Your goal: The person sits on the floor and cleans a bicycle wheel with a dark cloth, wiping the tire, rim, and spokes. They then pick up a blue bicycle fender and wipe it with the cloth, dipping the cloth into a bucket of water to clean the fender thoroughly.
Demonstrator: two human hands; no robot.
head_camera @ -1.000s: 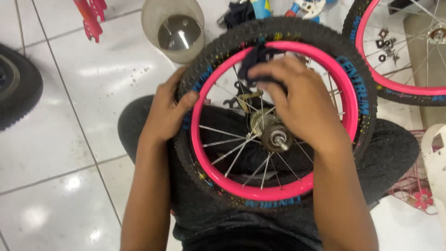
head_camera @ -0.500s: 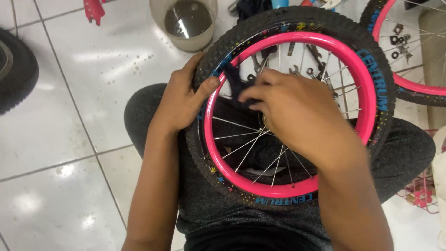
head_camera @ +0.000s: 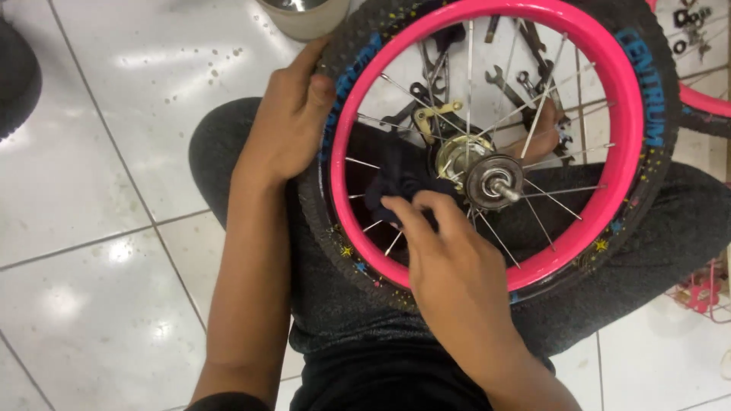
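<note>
White tiled floor (head_camera: 99,251) under everything, glossy, with grey grout lines. Grey-trousered legs (head_camera: 343,304) crossed on it, serving as a cradle. Small bicycle wheel (head_camera: 640,99) lying flat across the lap, black knobbly tyre around a bright pink rim (head_camera: 609,68), thin steel spokes (head_camera: 548,91) running in to the centre. Second pink-rimmed wheel (head_camera: 704,99) just beyond at the right edge, partly out of view. Dark tyre (head_camera: 15,76) at the far left edge, well apart. Pale bucket-like pot (head_camera: 304,15) at the top edge, just beside the near wheel's tyre.

Left hand (head_camera: 285,122) clamped on the tyre's left side, thumb hooked over the tread toward the rim, fingers wrapped underneath and hidden. Right hand (head_camera: 449,266) reaching in from below between the spokes, fingers narrowed and pinched on a dark cloth (head_camera: 396,179), pressing it just left of the hub. Cloth bunched inside the rim, lower left of centre, touching the hub's side.

Metal hub (head_camera: 491,179) at the wheel's middle, round and silvery, with a short axle stub (head_camera: 509,190) pointing up toward the camera. Brass-coloured bracket (head_camera: 430,114) just above and left of it. Scatter of spanners and small tools (head_camera: 518,76) on the tiles, seen through the spokes in the upper half of the rim. Pink and metal small parts (head_camera: 700,293) on the floor at the lower right, beside the knee.
</note>
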